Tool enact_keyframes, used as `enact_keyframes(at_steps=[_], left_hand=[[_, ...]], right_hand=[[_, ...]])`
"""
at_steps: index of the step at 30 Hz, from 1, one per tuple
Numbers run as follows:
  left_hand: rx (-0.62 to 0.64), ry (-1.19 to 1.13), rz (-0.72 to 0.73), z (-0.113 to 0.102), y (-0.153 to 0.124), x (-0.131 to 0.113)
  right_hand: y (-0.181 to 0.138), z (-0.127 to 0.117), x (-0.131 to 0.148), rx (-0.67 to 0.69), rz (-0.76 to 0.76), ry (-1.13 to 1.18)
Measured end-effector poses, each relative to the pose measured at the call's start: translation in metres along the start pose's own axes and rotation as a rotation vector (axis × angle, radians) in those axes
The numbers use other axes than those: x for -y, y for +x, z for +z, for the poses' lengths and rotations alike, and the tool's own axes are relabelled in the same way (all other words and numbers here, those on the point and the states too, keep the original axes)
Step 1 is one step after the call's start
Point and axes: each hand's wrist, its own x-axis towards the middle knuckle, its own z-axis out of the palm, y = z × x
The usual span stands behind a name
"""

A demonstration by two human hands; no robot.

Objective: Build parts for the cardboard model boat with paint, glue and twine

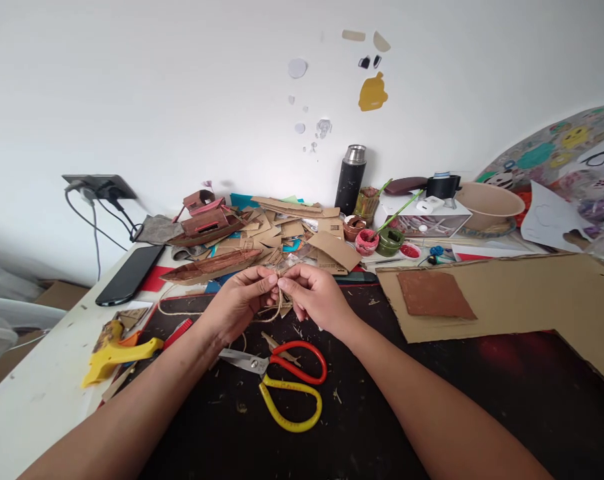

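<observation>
Across the white bench (27,407) lies a dark mat (217,433). On the right, a corrugated cardboard sheet (572,283) overlaps it, bearing a brown-painted square (435,293). Behind the hands crowds a heap of cardboard scraps (282,230), with boat models (209,227) at its left and a black thermos flask (351,183) at the back. Scissors (259,364) lie just below the hands, between the forearms; a yellow glue gun (109,353) is beyond the left forearm. The left hand (245,293) and right hand (317,293) meet, thumbs and forefingers pinching thin twine (281,301), which hangs in a loop beneath. Counted: two boat models, one pair of scissors, three open paint jars (389,243).
</observation>
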Motion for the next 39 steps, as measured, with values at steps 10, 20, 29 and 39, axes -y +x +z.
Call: enact_keyframes(at_steps=[10,20,29,39], left_hand=[[0.025,-0.045,-0.004,-0.0010,-0.0024,0.0007],[0.071,-0.049,-0.056,-0.0025,-0.0041,0.0018],[0.020,0.081,0.034,0.0006,-0.0038,-0.0015],[0.066,0.119,0.017,0.0042,-0.0056,-0.0030]], right_hand=[[-0.0006,-0.0004,0.0026,0.063,0.072,0.143],[-0.0035,0.0032,0.0049,0.100,0.144,0.223],[0.0024,-0.0012,-0.0017,-0.061,0.040,0.217],[0.0023,-0.0010,-0.0014,-0.051,0.045,0.190]])
